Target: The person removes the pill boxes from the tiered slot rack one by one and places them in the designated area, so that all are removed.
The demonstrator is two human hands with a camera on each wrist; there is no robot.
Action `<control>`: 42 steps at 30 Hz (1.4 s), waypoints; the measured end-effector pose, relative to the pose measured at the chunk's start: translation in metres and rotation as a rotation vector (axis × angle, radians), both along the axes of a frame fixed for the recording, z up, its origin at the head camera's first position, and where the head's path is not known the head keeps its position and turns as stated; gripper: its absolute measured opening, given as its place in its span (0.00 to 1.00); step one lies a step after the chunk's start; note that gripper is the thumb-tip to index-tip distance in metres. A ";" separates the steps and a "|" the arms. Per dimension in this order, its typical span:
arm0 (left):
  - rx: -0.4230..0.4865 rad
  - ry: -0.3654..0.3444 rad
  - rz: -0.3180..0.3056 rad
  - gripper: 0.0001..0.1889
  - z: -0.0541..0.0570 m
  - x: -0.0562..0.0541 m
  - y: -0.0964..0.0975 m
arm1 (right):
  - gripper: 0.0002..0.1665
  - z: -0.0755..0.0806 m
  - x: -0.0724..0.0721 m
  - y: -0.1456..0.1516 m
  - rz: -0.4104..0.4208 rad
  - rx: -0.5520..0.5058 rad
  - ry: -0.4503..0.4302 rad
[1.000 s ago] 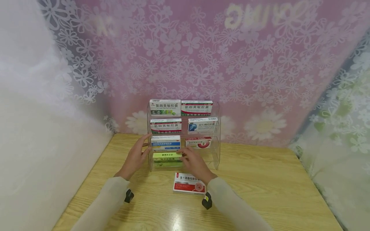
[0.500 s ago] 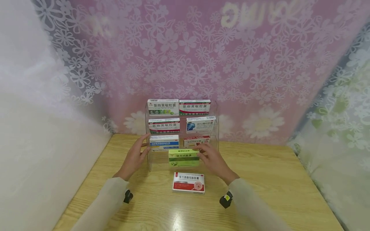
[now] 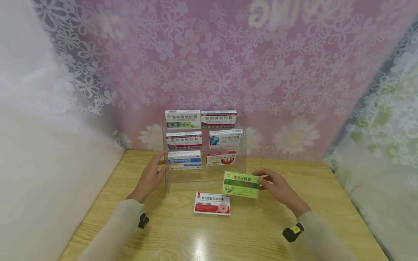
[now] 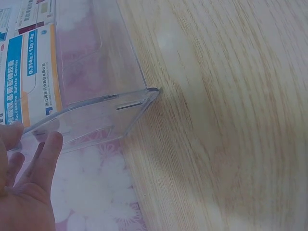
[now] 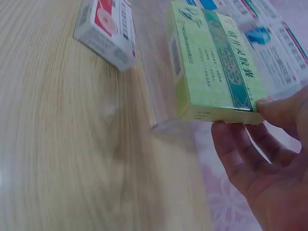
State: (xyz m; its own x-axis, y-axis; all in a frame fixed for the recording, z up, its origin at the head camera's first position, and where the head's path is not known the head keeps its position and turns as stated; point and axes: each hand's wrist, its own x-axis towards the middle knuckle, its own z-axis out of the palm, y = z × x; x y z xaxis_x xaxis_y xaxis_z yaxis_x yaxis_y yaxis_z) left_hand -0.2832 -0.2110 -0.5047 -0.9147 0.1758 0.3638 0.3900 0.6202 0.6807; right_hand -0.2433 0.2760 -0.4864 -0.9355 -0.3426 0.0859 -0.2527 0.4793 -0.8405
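Note:
My right hand (image 3: 273,185) (image 5: 269,159) pinches a green medicine box (image 3: 241,184) (image 5: 211,62) by its right end, held above the wooden table (image 3: 294,224) in front of the rack's right side. My left hand (image 3: 151,175) (image 4: 24,183) rests with straight fingers against the left wall of a clear acrylic tiered rack (image 3: 243,145) (image 4: 96,110). The rack holds several medicine boxes on its upper tiers, among them a blue and white box (image 3: 184,160) (image 4: 26,67). A red and white box (image 3: 212,204) (image 5: 106,31) lies flat on the table before the rack.
A pink floral curtain (image 3: 228,54) hangs behind the rack. White fabric (image 3: 39,145) borders the table on the left and a green floral cloth (image 3: 385,137) on the right. Bare wood shows near the table's front edge.
The right hand drew the green box out of the rack's lowest tier and carried it to the right, clear of the rack. The left hand stayed on the rack's left side.

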 end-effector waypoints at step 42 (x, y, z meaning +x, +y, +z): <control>-0.007 -0.004 0.002 0.36 0.002 0.003 0.001 | 0.22 -0.055 0.013 0.031 0.075 0.022 -0.310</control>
